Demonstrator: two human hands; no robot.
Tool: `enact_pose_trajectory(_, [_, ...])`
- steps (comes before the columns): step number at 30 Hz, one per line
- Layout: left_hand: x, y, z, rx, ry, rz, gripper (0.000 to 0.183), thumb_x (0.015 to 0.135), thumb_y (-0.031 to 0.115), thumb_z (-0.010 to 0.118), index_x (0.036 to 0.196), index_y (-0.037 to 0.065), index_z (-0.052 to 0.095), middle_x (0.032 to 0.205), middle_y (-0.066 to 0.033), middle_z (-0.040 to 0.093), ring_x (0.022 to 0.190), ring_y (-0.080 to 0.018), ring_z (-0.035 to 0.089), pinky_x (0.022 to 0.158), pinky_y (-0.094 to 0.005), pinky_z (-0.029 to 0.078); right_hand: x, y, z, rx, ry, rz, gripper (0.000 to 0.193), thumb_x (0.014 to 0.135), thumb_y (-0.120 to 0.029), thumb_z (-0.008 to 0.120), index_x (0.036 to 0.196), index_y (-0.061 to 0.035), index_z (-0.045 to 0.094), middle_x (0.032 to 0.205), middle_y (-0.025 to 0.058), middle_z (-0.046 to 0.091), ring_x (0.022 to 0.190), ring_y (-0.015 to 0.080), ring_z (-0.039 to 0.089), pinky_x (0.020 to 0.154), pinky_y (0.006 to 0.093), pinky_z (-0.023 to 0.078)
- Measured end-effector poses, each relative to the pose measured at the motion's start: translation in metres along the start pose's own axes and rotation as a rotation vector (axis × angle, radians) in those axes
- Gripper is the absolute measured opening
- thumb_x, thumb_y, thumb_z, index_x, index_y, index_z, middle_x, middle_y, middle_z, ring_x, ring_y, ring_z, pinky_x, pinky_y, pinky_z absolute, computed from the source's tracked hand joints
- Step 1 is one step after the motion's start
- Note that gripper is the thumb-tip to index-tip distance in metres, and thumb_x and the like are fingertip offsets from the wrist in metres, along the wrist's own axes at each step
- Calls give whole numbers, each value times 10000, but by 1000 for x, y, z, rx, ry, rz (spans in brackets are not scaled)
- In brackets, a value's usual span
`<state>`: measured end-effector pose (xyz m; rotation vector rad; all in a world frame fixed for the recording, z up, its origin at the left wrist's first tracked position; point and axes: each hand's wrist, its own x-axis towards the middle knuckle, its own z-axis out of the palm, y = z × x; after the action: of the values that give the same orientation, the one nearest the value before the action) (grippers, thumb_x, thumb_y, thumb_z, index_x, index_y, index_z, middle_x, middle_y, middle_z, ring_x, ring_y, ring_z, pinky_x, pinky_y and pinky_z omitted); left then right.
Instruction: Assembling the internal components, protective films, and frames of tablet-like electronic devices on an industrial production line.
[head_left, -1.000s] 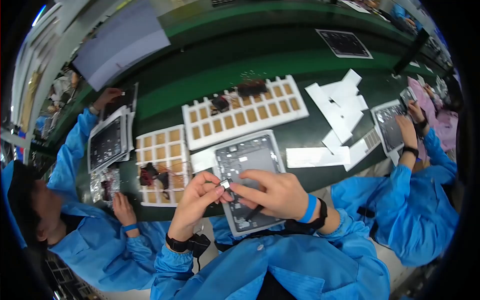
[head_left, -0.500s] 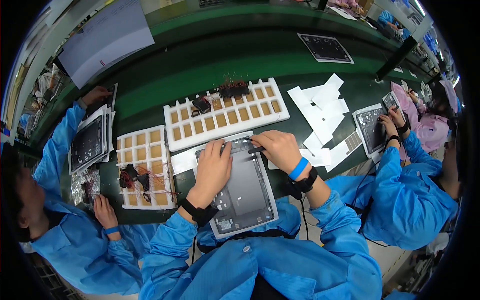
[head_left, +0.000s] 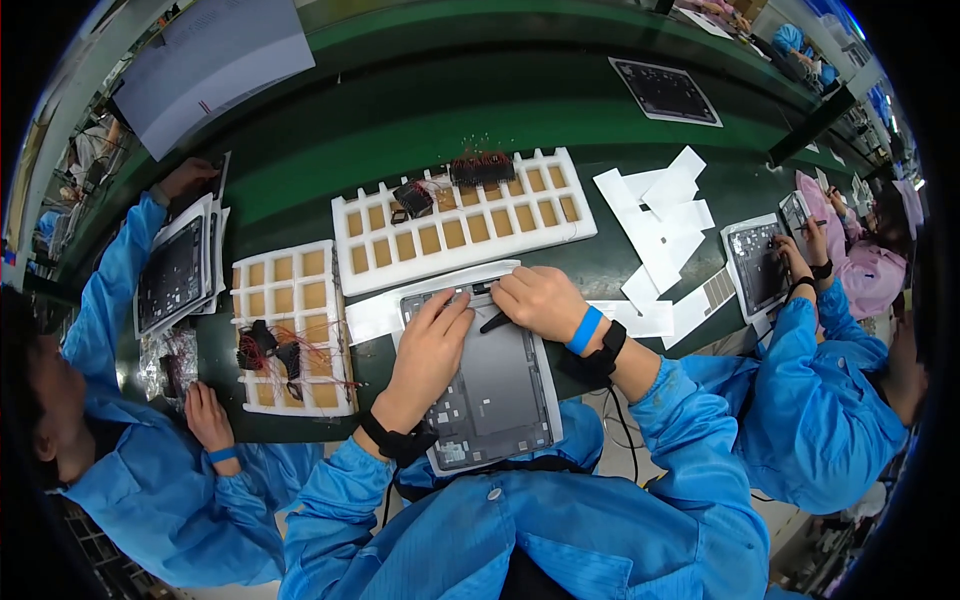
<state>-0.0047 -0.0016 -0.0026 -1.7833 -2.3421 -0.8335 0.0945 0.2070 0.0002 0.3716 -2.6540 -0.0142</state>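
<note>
the green surface (head_left: 280, 180) fills the top and middle of the frame. on it are a long white tray (head_left: 470, 258) in the middle and a smaller white tray (head_left: 295, 410) at the left. the gray panel (head_left: 515, 380) lies low in the middle, its bottom end over the person's lap. the left hand (head_left: 430, 350) has its fingers bent onto the panel's top edge; i cannot tell if they pinch anything. the right hand (head_left: 545, 303) presses near there too, and its fingers seem to grip a dark tool (head_left: 493, 323).

the work looks part way along. small pale bits (head_left: 460, 412) already sit on the panel's lower left. the top edge looks not finished, but fingers hide it. black parts with red wires (head_left: 483, 168) are still left in both trays.
</note>
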Motion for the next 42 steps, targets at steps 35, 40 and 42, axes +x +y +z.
enact_pose_trajectory(35, [18, -28, -8, 199, -24, -152, 127, 901, 108, 676, 975, 28, 609, 951, -135, 562, 921, -331, 545, 815, -450, 441, -153, -136, -51, 1405, -301, 1331, 386, 959, -390, 719, 981, -5, 712, 764, -7, 625, 728, 85, 541, 647, 270, 432])
enact_pose_trajectory(40, [12, -27, -18, 172, -11, -110, 132, 915, 112, 664, 994, 25, 603, 976, -149, 596, 937, -341, 565, 819, -457, 447, -155, -133, -61, 1519, -109, 1303, 277, 960, -287, 736, 914, -19, 687, 704, -54, 522, 681, 44, 431, 594, 253, 342])
enact_pose_trajectory(42, [8, -25, -31, 144, 24, -72, 131, 925, 118, 659, 996, 24, 601, 953, -157, 613, 909, -352, 582, 796, -466, 458, -154, -125, -75, 1535, -132, 1274, 260, 965, -266, 729, 938, -9, 699, 710, -52, 542, 682, 36, 455, 603, 242, 361])
